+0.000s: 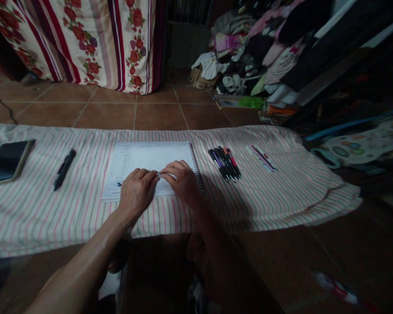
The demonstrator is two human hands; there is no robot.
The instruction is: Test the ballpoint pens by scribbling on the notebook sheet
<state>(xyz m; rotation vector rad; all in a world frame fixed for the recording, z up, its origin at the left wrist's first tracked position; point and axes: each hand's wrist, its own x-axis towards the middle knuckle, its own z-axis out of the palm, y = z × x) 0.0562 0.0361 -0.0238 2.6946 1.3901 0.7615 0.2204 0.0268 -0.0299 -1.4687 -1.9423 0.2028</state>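
My left hand [138, 188] and my right hand [180, 179] meet over an open spiral notebook [150, 153]. Their fingertips are closed together on a small shiny piece [159, 175], mostly covered by the fingers, so its kind cannot be made out. A short dark tip [119, 184] shows just left of my left hand; whether it belongs to the held piece is unclear. Right of the notebook lies a bunch of several pens [225, 163], dark with purple, orange and red parts. Farther right are a few thin pens or refills [263, 158].
A striped cloth [85, 218] covers the long table. On its left lie a black marker-like pen [64, 169] and a dark tablet or phone [8, 161]. Beyond stand a floral curtain [94, 43] and a heap of clothes [249, 48] on the tiled floor [111, 109].
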